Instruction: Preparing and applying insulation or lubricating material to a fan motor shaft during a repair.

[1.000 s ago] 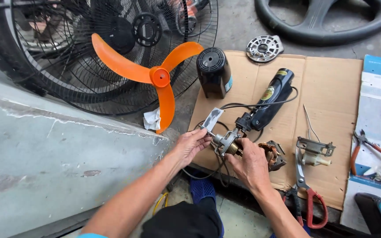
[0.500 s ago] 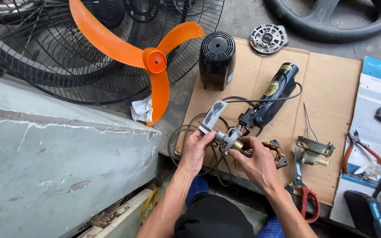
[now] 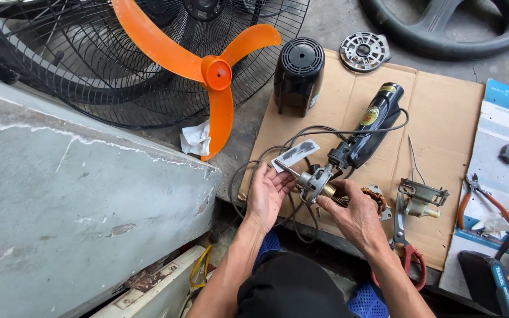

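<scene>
Together, both hands had settled closer over the small motor assembly (image 3: 316,182) than they had been a moment before, when the piece was held a little higher above the cardboard sheet (image 3: 443,118). The left hand (image 3: 266,194) lay open-palmed under the thin shaft (image 3: 287,169), fingers loosely cradling rather than clamping, while the right hand (image 3: 354,215) gripped the brass-coloured end of the assembly with thumb and fingertips. That shift suggested the work had moved from lifting the part to steadying it for close handling of its shaft. Just beyond the hands, a black handheld tool (image 3: 372,126) trailed its cord around them, and a flat grey plate (image 3: 296,154) lay beside the shaft. Farther out stood a black motor cover (image 3: 298,73), an orange fan blade (image 3: 207,70) against the wire fan guard (image 3: 89,76), red-handled scissors (image 3: 405,247) and pliers (image 3: 469,197).
</scene>
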